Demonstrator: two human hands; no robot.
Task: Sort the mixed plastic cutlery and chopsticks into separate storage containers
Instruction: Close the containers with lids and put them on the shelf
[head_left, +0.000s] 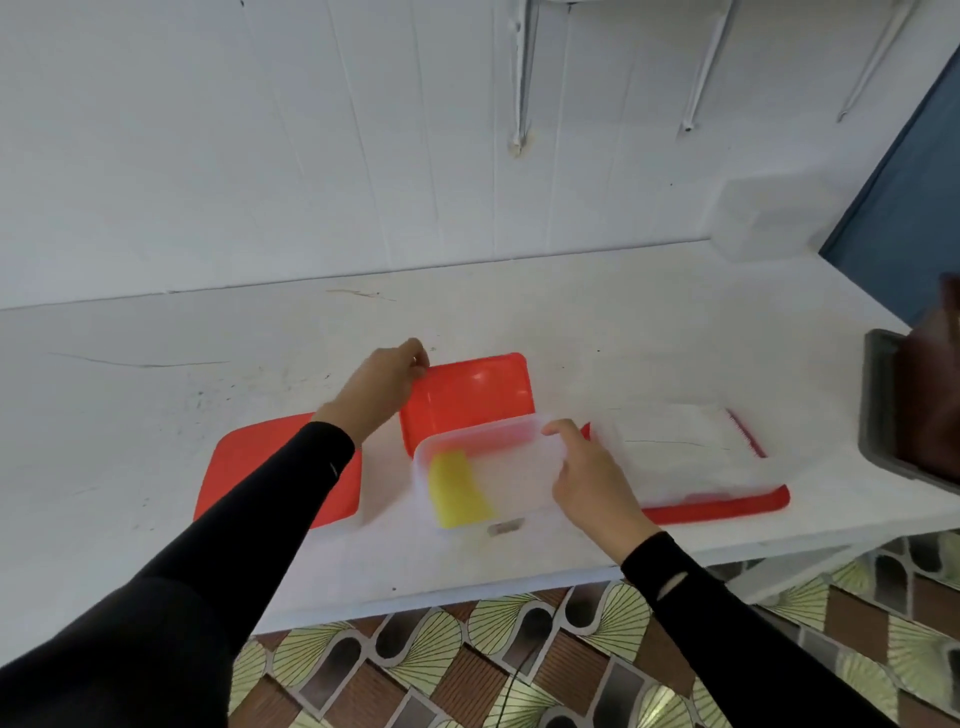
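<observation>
A clear plastic container (511, 483) stands mid-table with a yellow item (460, 488) lying inside at its left. My right hand (592, 480) grips the container's right rim. My left hand (387, 387) pinches the far left corner of a red lid (470, 397) lying behind the container. A second red lid (236, 475) lies flat to the left, partly under my left sleeve. To the right, another clear container (685, 447) rests on a third red lid (727, 509). No cutlery or chopsticks are distinguishable; the picture is blurred.
The white table (156, 405) meets a white wall at the back. A grey tray (883, 415) with something dark in it sits at the right edge. A blurred translucent box (769, 218) stands at the back right. Patterned floor tiles show below the table's front edge.
</observation>
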